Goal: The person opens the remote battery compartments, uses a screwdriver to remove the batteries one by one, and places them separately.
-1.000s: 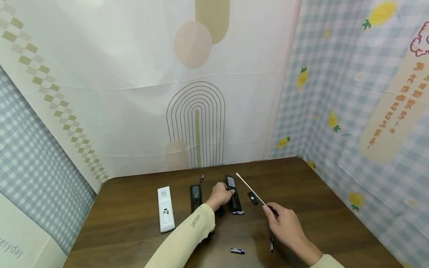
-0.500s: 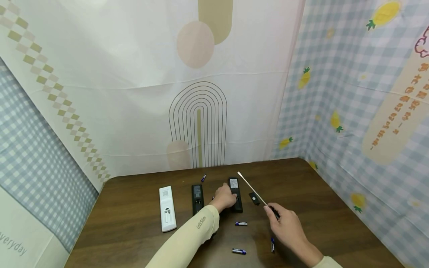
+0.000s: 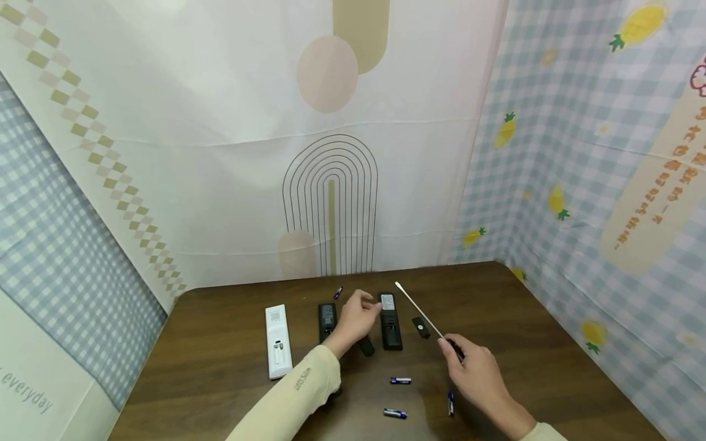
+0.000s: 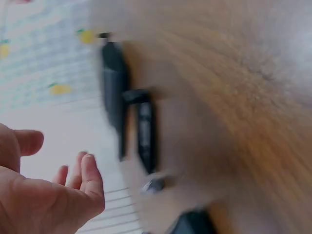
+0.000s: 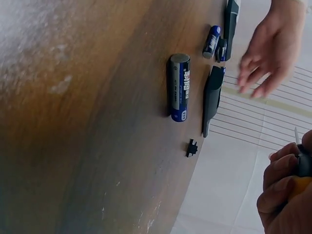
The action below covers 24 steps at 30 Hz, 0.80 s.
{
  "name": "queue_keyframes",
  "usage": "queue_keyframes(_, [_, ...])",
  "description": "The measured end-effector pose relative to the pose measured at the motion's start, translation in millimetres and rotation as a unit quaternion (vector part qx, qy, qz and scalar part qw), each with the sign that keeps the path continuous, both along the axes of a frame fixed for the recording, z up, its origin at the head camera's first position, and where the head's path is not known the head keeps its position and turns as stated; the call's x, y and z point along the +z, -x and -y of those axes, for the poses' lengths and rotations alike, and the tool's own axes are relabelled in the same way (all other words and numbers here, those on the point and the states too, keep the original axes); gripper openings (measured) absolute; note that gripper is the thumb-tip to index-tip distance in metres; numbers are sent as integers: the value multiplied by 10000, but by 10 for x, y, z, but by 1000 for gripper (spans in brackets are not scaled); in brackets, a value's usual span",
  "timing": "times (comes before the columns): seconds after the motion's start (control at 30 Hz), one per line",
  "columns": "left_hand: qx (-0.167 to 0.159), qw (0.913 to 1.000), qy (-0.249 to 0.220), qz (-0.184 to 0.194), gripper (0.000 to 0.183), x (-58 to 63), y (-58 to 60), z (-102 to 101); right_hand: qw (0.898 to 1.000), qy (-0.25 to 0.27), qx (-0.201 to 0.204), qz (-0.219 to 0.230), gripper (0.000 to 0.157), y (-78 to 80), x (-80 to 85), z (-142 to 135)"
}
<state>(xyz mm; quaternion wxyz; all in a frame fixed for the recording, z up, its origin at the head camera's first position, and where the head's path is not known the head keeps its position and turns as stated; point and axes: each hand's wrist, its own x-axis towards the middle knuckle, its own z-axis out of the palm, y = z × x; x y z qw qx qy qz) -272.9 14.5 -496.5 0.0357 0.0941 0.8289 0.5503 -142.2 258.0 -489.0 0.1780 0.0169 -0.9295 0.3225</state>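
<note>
My left hand (image 3: 357, 317) hovers between the black remote controls with fingers loosely bent and nothing in them. Just right of it lies a black remote control (image 3: 391, 331), back up, its battery bay uncovered. My right hand (image 3: 477, 370) grips a screwdriver (image 3: 419, 310) whose long thin shaft points up and left; in the right wrist view its handle (image 5: 298, 183) shows dark and yellow. Under the shaft rests a small black battery cover (image 3: 421, 327). A blue and silver battery (image 3: 400, 381) lies in front of the remote, also large in the right wrist view.
Left of my left hand are another black remote control (image 3: 328, 318) and a white remote control (image 3: 278, 343). A black piece (image 3: 366, 346) shows partly below my left hand. More batteries lie at the front (image 3: 394, 413), beside my right hand and near the back. Cloth hangs behind the table (image 3: 220, 343).
My left hand has come off the right-hand black remote and moved left. The battery at that remote's near end has rolled toward the front. My right hand stays about where it was.
</note>
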Motion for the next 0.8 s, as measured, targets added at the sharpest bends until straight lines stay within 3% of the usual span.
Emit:
queue_keyframes(0.17, [242,9975,-563,-357,33,161,-230,460,10000,24,13,88,28,19,0,0])
queue_keyframes(0.33, [466,9961,-427,-616,29,222,-531,986,9995,33,-156,279,32,-12,-21,-53])
queue_keyframes(0.47, [777,9952,-322,-494,26,224,-734,1316,9981,104,-312,515,36,-34,-45,-110])
queue_keyframes(0.63, [1149,9927,-312,-200,25,145,-875,1592,9951,-33,-382,908,44,0,-48,-149])
queue_keyframes(0.8, [1281,9908,-417,-96,27,76,-938,1700,9882,-489,-380,1399,43,24,-42,-237])
